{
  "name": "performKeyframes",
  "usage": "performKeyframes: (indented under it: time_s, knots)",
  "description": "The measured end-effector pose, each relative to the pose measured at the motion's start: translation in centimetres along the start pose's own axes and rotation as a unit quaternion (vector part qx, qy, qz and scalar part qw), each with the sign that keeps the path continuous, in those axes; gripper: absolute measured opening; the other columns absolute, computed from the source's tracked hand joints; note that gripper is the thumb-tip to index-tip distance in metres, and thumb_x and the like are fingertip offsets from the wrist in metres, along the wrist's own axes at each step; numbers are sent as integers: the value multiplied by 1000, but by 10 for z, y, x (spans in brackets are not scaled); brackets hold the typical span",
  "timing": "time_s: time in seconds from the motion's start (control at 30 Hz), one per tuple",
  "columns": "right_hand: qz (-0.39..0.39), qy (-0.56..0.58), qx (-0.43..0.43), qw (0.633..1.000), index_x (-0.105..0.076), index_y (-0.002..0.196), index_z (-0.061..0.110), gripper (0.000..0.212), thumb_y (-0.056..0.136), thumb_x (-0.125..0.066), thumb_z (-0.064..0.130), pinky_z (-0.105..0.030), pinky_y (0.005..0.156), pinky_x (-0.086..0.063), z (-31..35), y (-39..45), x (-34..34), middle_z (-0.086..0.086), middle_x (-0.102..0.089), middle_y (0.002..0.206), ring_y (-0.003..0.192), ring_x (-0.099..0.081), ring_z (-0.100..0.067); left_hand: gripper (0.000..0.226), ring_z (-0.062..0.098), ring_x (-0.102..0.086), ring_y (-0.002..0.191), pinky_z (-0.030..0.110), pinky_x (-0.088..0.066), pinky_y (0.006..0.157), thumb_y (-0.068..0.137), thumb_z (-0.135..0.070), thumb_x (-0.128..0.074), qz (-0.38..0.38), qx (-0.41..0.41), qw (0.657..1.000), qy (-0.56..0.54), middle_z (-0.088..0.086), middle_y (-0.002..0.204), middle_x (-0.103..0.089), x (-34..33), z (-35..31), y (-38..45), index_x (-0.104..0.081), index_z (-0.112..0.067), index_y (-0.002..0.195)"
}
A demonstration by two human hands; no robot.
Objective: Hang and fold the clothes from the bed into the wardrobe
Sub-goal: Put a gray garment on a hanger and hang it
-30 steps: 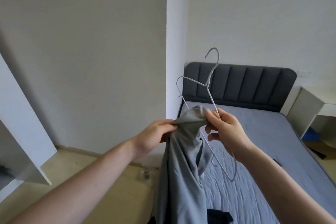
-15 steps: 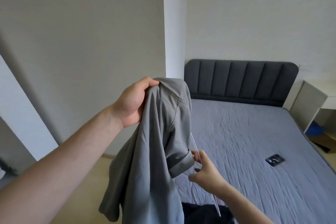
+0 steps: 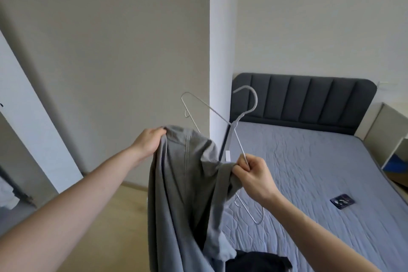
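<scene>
A dark garment (image 3: 258,261) lies on the bed (image 3: 309,172), unhandled. The left hand (image 3: 148,142) grips the grey shirt (image 3: 183,183); the right hand (image 3: 254,175) pinches its fabric and the wire hanger (image 3: 237,130), only partly threaded. The wardrobe (image 3: 19,104) awaits.

A bedroom in a home. A bed (image 3: 320,179) fills the right side of the view, with a quilted blue-grey cover and a dark grey padded headboard (image 3: 309,99) with upright channels, set against a plain pale wall (image 3: 309,17). A cream bedside unit (image 3: 388,137) with open shelves stands just beside the bed at the far right. The floor (image 3: 114,223) is light wood with a low skirting board along the wall. At the left edge a white panel (image 3: 26,104) leans across the view. A wire clothes hanger (image 3: 238,137) and a grey shirt (image 3: 185,179) are held up in front of the bed, and a dark garment (image 3: 260,263) lies on its near edge.
</scene>
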State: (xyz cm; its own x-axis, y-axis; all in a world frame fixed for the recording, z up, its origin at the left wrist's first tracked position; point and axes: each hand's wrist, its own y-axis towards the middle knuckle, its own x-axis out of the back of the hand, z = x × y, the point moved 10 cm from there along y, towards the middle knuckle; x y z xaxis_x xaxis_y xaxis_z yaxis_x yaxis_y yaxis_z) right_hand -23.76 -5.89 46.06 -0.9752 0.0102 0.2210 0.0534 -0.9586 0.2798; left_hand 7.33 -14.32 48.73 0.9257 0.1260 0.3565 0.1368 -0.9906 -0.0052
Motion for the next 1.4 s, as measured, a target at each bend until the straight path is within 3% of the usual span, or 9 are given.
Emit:
performKeyframes:
  time_s: [0.3, 0.4, 0.57, 0.67, 0.77, 0.97, 1.1, 1.23, 1.4]
  knots:
    - [-33, 10, -11, 999, -28, 63, 14, 40, 84, -59, 0, -24, 54, -34, 40, 29, 14, -1, -29, 61, 59, -29, -14, 35, 13, -61, 95, 33, -51, 88, 86, -34, -73, -30, -121, 963, 240, -7, 116, -54, -53, 24, -56, -57, -23, 115]
    - [-29, -6, -29, 999, -28, 66, 9, 36, 83, -58, 0, -31, 56, -31, 35, 32, 15, -5, -28, 65, 62, -29, -17, 45, 6, -65, 84, 32, -54, 80, 71, -67, -72, 121, -76, 980, 136, -11, 95, -68, -117, 35, -111, -63, -31, 97]
    - [-64, 3, -49, 997, -28, 69, 4, 33, 84, -56, -3, -30, 54, -31, 28, 29, 25, -6, -28, 67, 59, -28, -15, 89, -9, -65, 101, 20, -53, 93, 44, -94, -74, 312, 43, 933, 173, -20, 112, -71, -201, 103, -183, -65, -40, 115]
    - [-81, 8, -53, 995, -30, 66, 12, 36, 85, -57, -2, -31, 54, -31, 28, 30, 40, -6, -29, 68, 60, -28, -16, 43, -16, -60, 69, 4, -45, 63, 67, -74, -76, 292, 38, 931, 217, -13, 80, -68, -213, 133, -183, -67, -33, 74]
    - [-94, -24, -47, 994, -27, 61, 23, 46, 85, -59, 0, -24, 49, -32, 20, 26, 63, -1, -29, 62, 54, -29, -12, 17, 6, -66, 79, 29, -53, 80, 92, -35, -71, 220, 47, 963, 150, -7, 81, -70, -197, 150, -152, -67, -26, 78]
    - [-41, -173, -92, 980, -28, 60, 25, 48, 83, -64, 2, -33, 58, -28, -37, 2, 108, 8, -29, 56, 54, -28, -8, 32, 24, -56, 76, 38, -38, 68, 106, -19, -53, -54, -13, 992, 117, 2, 71, -57, -71, 96, -56, -53, -14, 74]
    - [-29, -158, -177, 971, -32, 62, 23, 48, 87, -69, 8, -34, 59, -32, -78, -8, 125, 3, -34, 57, 58, -34, -15, 43, 7, -41, 55, 29, -34, 58, 87, -50, -77, 50, -129, 975, 172, -8, 56, -49, -50, 22, -26, -60, -14, 70]
    - [-19, -174, -175, 969, -32, 65, 22, 48, 86, -74, 14, -33, 61, -33, -76, -1, 132, 3, -34, 58, 59, -34, -14, 55, 8, -37, 48, 29, -28, 52, 71, -68, -80, 218, -72, 880, 415, -12, 51, -42, -57, 16, -18, -54, -20, 62]
    - [37, -241, -112, 963, -32, 64, 20, 52, 87, -78, 28, -31, 59, -30, -46, 13, 119, 5, -34, 56, 58, -32, -13, 36, 13, -65, 77, 34, -50, 77, 97, -55, -61, 183, -31, 949, 256, -10, 81, -71, -42, -4, -2, -70, -22, 87]
